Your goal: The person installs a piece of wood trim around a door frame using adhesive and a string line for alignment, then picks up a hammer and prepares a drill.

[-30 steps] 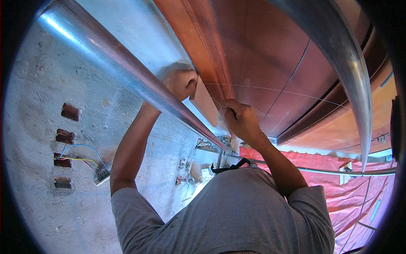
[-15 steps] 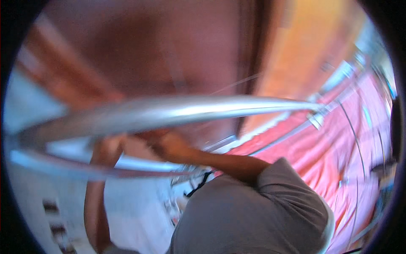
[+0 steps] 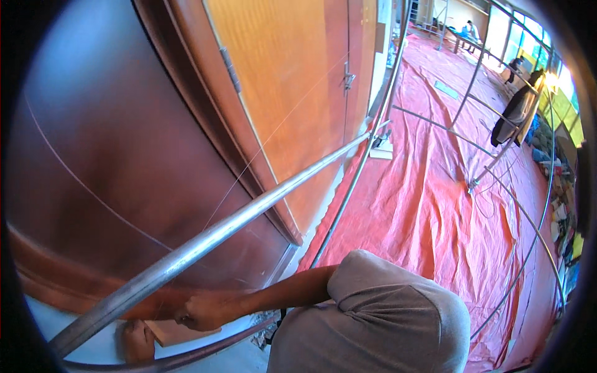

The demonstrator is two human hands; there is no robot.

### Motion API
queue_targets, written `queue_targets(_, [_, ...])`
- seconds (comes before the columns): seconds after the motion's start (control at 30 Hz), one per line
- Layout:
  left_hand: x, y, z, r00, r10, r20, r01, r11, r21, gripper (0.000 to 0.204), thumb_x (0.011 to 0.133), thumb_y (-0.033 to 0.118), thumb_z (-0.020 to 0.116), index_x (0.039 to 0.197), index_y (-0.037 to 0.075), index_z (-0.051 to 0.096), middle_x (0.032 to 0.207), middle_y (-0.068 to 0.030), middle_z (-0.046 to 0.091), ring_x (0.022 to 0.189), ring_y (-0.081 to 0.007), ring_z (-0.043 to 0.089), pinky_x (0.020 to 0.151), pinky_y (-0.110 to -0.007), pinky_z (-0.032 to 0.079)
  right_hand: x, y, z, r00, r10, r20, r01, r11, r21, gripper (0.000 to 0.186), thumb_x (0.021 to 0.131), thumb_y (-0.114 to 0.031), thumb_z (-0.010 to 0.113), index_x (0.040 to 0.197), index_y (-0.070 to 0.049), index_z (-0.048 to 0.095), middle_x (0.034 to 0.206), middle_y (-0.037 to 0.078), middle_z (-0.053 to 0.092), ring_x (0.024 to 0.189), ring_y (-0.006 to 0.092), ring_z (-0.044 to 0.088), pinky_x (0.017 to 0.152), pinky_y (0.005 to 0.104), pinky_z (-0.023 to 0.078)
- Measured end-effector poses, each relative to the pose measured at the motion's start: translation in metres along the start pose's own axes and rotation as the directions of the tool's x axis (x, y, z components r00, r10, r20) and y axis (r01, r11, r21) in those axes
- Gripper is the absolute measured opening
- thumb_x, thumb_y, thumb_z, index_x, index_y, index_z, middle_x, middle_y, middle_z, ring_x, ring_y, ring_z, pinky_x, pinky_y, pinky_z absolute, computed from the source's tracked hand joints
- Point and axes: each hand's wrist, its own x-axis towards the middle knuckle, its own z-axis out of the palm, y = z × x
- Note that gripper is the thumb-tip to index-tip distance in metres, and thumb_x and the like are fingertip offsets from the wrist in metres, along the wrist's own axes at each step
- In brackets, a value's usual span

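My left hand [image 3: 135, 342] is curled at the end of a pale wooden board [image 3: 183, 334] low at the left, gripping it against the white wall. Just above the board my right hand [image 3: 204, 311] is closed, its fingertips pinched on something too small to make out. Both are beside the brown wooden trim [image 3: 68, 273] of a dark wood panel [image 3: 99, 143]. A metal scaffold tube [image 3: 217, 234] crosses above my hands, and thin pale lines run across the panel.
An orange wooden door [image 3: 292, 93] stands beyond the tube. A wrinkled pink sheet [image 3: 416, 217] covers the floor. Scaffold frames [image 3: 467, 105] with a dark draped item [image 3: 511, 121] are at the right, clutter [image 3: 556, 199] along that side. A person [image 3: 471, 30] is at the far end.
My view has swung right, from wall and panel to the door, pink-covered floor and far end of the space. My hands now appear lower left, still at the board beside the trim.
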Motion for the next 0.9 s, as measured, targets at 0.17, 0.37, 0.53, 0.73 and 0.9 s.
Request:
queue_targets(0.17, [0.003,0.02,-0.003,0.999,-0.017,-0.028,0.022,0.984,0.178,0.009,0.078,0.003,0.059,0.085,-0.004,0.059,0.084,-0.0285,0.06,0.083,-0.0472,0.06,0.073,-0.053,0.046,-0.002,-0.002,0.0,0.999,0.047,0.023,-0.048,0.999,0.008,0.025,0.1,-0.014,0.053,0.11,-0.001,0.072,0.107,0.021,0.072,0.098,0.0352,0.07,0.088,0.045,0.056])
queue_targets(0.37, [0.008,0.017,0.0,0.998,0.059,-0.022,-0.046,0.921,0.386,0.011,0.078,0.003,0.059,0.087,-0.004,0.061,0.085,-0.0291,0.061,0.083,-0.0466,0.062,0.075,-0.053,0.046,-0.004,-0.022,-0.018,0.991,0.05,0.125,-0.056,0.997,0.045,0.027,0.104,-0.011,0.05,0.114,0.001,0.072,0.109,0.021,0.072,0.1,0.0333,0.07,0.087,0.0443,0.058])
queue_targets(0.53, [0.012,0.018,0.0,0.998,0.05,-0.039,-0.034,0.943,0.331,0.011,0.078,0.002,0.059,0.087,-0.003,0.061,0.085,-0.0282,0.062,0.083,-0.046,0.062,0.075,-0.053,0.047,0.0,-0.003,0.007,0.994,0.004,0.112,-0.008,0.999,0.032,0.024,0.101,-0.009,0.054,0.111,0.001,0.073,0.105,0.021,0.073,0.097,0.0329,0.071,0.086,0.0447,0.058])
queue_targets(0.73, [0.012,0.018,0.006,0.998,0.016,-0.059,-0.004,0.98,0.198,0.012,0.078,0.002,0.06,0.088,-0.003,0.061,0.086,-0.0271,0.063,0.083,-0.0454,0.063,0.075,-0.053,0.047,0.0,0.031,0.033,0.997,-0.037,-0.062,0.045,0.989,0.138,0.013,0.088,-0.004,0.061,0.096,0.002,0.068,0.09,0.022,0.07,0.086,0.0388,0.069,0.077,0.0447,0.056])
queue_targets(0.9, [0.002,-0.008,0.021,0.996,-0.046,-0.082,0.04,0.996,-0.077,0.013,0.078,0.001,0.06,0.089,-0.003,0.062,0.087,-0.0263,0.064,0.083,-0.0448,0.063,0.076,-0.053,0.047,-0.005,0.037,0.034,0.992,-0.113,-0.055,0.115,0.992,0.041,0.011,0.089,-0.004,0.064,0.093,0.004,0.07,0.09,0.022,0.07,0.085,0.0367,0.069,0.075,0.044,0.055])
